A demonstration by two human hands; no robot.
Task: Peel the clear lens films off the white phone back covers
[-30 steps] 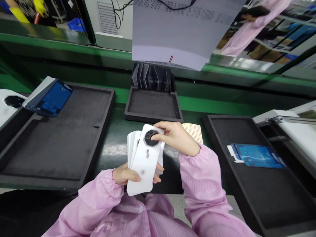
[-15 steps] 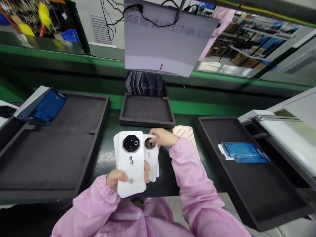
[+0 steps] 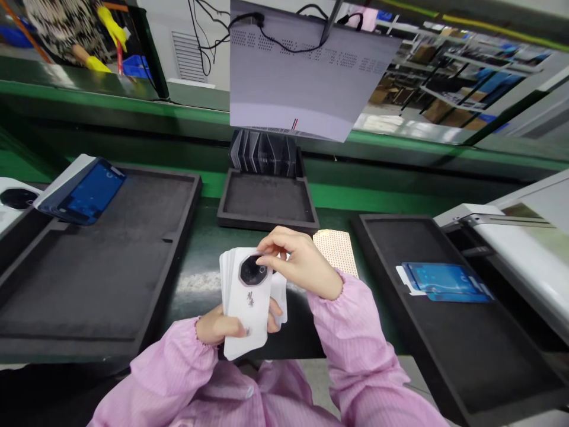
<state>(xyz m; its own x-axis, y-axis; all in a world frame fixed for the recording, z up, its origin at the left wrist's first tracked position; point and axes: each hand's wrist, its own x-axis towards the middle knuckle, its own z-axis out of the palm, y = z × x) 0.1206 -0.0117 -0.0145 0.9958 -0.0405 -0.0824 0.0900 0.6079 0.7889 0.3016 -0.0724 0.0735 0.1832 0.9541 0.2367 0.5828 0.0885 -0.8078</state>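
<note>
My left hand [image 3: 224, 326] is closed around a fanned stack of white phone back panels [image 3: 242, 317], thumb on the front and fingertips showing at the right edge. The front panel carries a dark octagonal camera area [image 3: 251, 271] and black lettering below. Just over its top right corner is my right hand [image 3: 297, 258], thumb and forefinger pinching that corner beside the camera area. More white panels [image 3: 279, 299] show behind, to the right of the stack, partly covered by the fingers.
Left is a large black tray [image 3: 111, 261] with blue-filmed panels [image 3: 91, 193] leaning at its back corner. A smaller tray [image 3: 267, 198] with upright dark sheets [image 3: 262, 154] stands ahead. On the right, another tray [image 3: 489, 350] holds blue-filmed panels [image 3: 447, 281]. A dotted sheet [image 3: 335, 252] lies between.
The right hand has moved from the panels behind to the front panel's top corner. The stack in my left hand has shifted slightly right and is fanned more at its left edge.
</note>
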